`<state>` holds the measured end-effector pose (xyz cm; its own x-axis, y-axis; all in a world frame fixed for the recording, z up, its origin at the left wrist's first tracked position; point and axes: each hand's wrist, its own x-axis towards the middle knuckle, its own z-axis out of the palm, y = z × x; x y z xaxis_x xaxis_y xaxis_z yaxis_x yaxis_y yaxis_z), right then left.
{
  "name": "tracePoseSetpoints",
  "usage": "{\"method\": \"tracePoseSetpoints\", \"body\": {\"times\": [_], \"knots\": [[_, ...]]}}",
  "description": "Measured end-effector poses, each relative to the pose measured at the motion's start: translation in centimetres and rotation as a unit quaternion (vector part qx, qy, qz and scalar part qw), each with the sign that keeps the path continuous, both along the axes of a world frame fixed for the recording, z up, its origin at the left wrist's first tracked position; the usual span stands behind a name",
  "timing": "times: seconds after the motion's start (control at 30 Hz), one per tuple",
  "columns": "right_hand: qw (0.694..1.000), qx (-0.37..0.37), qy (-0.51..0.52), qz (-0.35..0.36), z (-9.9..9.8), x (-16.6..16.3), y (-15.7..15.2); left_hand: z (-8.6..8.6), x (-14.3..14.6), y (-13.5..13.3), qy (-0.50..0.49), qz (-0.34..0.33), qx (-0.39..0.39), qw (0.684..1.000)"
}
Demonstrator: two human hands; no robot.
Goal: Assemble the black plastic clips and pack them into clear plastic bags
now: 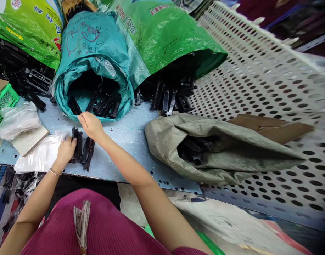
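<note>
My left hand curls its fingers against a small upright bundle of black plastic parts at the table's front edge. Close beside it on the right lies another pair of long black parts. My right hand is closed at the lower lip of a teal woven sack, fingertips turned away from me. Just past those fingertips shows the end of a black part; whether they grip it I cannot tell. More black parts lie inside the sack's mouth.
White plastic bags and a cardboard piece lie left, near a green basket. A green sack and a grey-green sack spill or hold black parts. A perforated white panel bounds the right side.
</note>
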<state>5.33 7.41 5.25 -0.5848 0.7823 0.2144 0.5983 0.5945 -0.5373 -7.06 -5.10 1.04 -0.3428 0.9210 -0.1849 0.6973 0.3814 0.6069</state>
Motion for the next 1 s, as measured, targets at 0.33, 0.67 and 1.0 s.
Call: {"method": "tracePoseSetpoints", "body": {"times": [0.33,0.67,1.0], "knots": [[0.981,-0.176,-0.020,-0.078,-0.6,-5.2,9.5,0.1,0.1,-0.9,-0.127,-0.020,0.058,0.990],[0.774,-0.463,0.429,-0.050,-2.6,2.6,-5.2,4.0,3.2,5.3,-0.584,0.004,0.183,0.791],[0.988,-0.039,0.143,-0.048,2.5,4.6,-5.1,4.7,2.3,1.9,-0.210,0.049,0.227,0.950]]}}
